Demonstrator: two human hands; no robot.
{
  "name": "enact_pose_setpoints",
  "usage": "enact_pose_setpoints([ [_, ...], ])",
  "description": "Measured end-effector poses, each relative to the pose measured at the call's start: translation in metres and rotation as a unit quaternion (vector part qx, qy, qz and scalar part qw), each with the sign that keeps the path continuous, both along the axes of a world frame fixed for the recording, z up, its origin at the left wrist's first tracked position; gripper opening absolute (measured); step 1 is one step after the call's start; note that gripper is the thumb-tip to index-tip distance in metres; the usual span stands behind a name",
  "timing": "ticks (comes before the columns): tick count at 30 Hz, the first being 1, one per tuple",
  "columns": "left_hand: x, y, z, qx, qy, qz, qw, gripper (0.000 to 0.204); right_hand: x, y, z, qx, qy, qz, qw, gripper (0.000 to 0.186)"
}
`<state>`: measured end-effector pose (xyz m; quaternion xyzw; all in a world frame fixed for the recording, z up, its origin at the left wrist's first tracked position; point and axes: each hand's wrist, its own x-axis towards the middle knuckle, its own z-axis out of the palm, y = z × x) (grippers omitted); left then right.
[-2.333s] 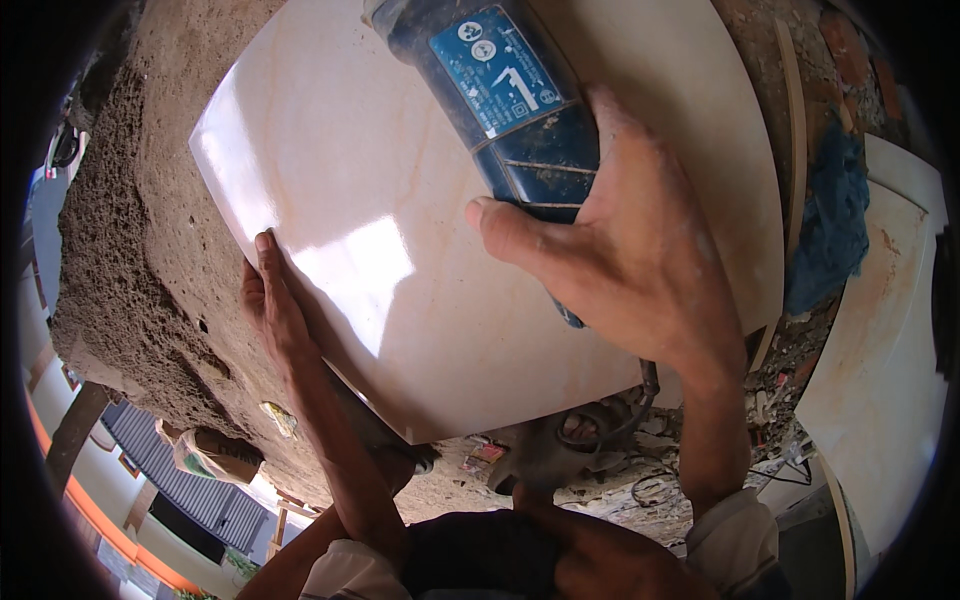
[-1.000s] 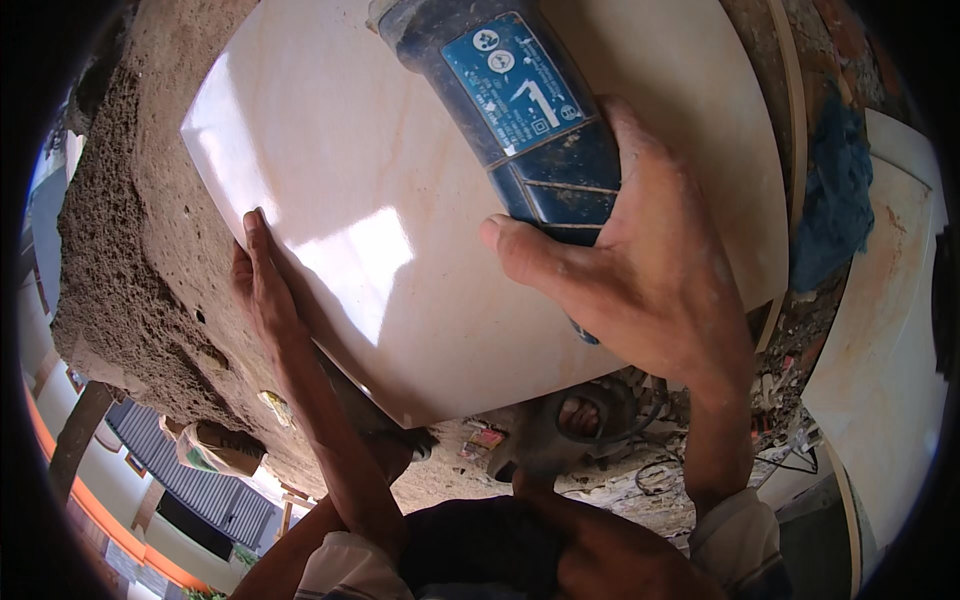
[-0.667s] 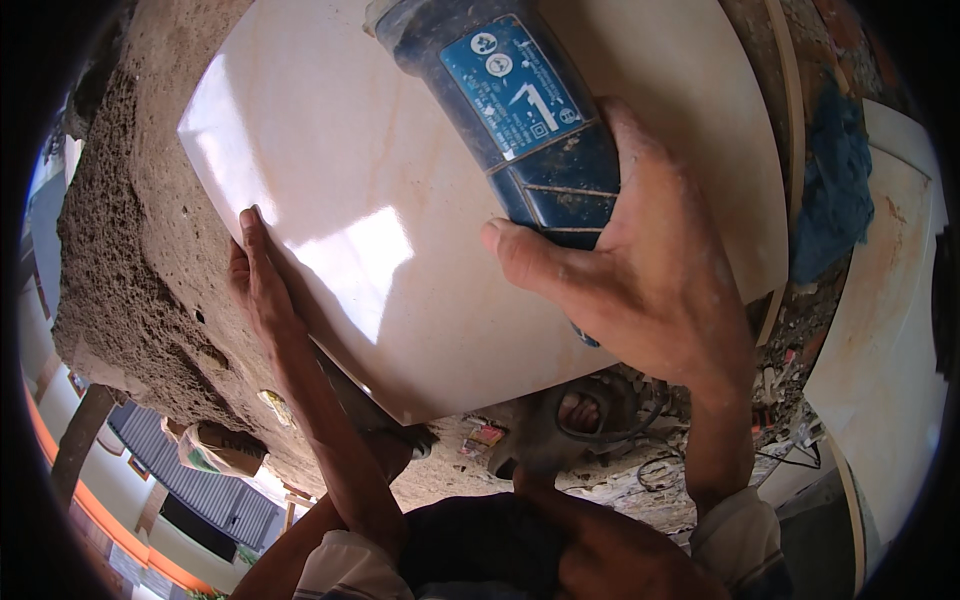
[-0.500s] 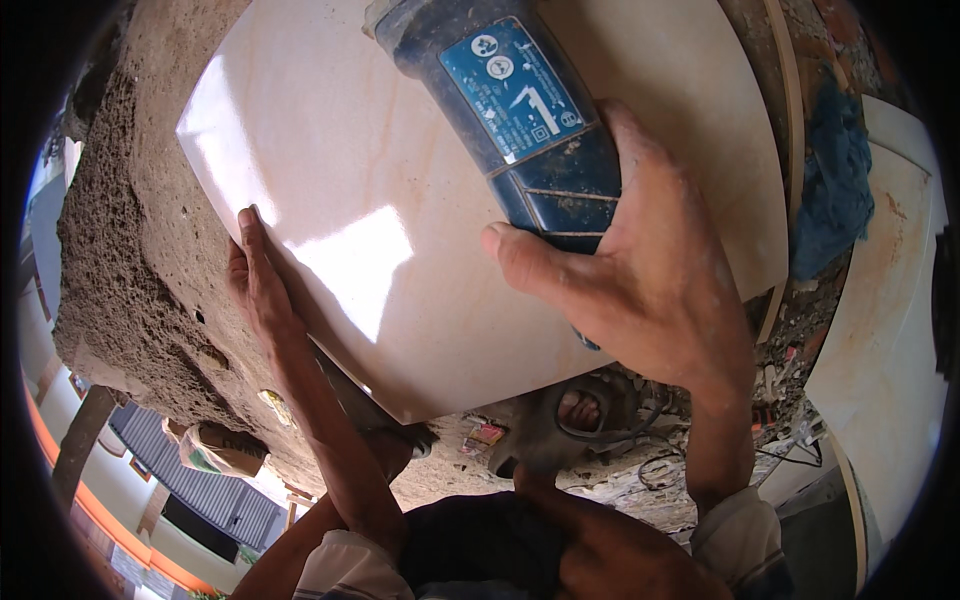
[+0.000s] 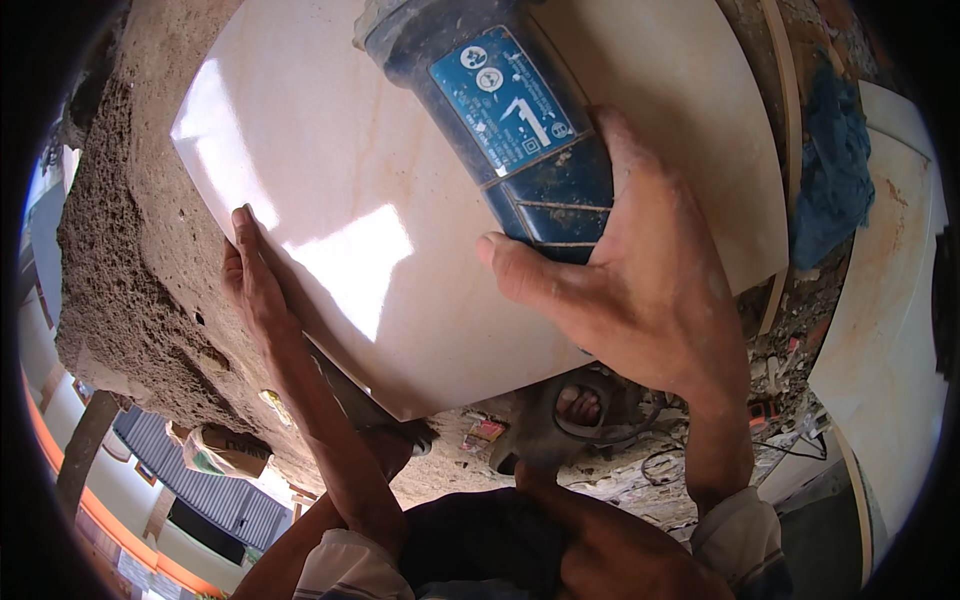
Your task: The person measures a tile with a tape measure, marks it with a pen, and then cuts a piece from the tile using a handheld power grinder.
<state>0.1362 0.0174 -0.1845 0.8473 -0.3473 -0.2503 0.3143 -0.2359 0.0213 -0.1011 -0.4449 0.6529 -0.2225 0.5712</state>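
Note:
A large, glossy cream tile (image 5: 450, 340) with faint streaks and a bright sun patch lies before me. My left hand (image 5: 255, 275) grips its left edge, the thumb on top and the fingers curled at the side. Over the tile, my right hand (image 5: 640, 270) is wrapped round the rear body of a dusty blue angle grinder (image 5: 520, 130). The thumb lies across the grinder's near end. The grinder's head runs out of the upper edge, so its disc is hidden. Below the tile shows my sandalled foot (image 5: 580, 405).
Rough sandy ground (image 5: 140, 260) lies to the left, with a crumpled paper sack (image 5: 225, 450). On the right are a wooden strip (image 5: 790, 130), a blue cloth (image 5: 832, 170), another pale tile (image 5: 880, 300) and a dark cable (image 5: 660, 465) among rubble.
The grinder and my right hand have shifted slightly left. My left hand and the tile's left edge have moved a touch left too; both grips are unchanged.

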Motion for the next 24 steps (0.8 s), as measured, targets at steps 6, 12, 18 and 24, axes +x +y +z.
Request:
enact_pose_setpoints([
  [6,-0.003,-0.002,-0.001,-0.02,-0.001,0.004,1.0,0.062,-0.001,0.003,-0.001,-0.001,0.005,0.005,1.0,0.053],
  [12,-0.002,-0.001,0.0,-0.019,0.005,0.004,1.0,0.061,-0.004,0.007,0.001,0.015,0.003,0.02,1.0,0.054],
  [18,-0.005,-0.002,0.003,-0.013,0.003,0.001,1.0,0.061,-0.005,0.01,0.003,0.017,-0.012,0.006,1.0,0.055],
  [24,-0.005,-0.002,0.003,0.0,0.0,0.011,1.0,0.065,-0.007,0.015,0.003,0.011,-0.007,0.007,1.0,0.056],
])
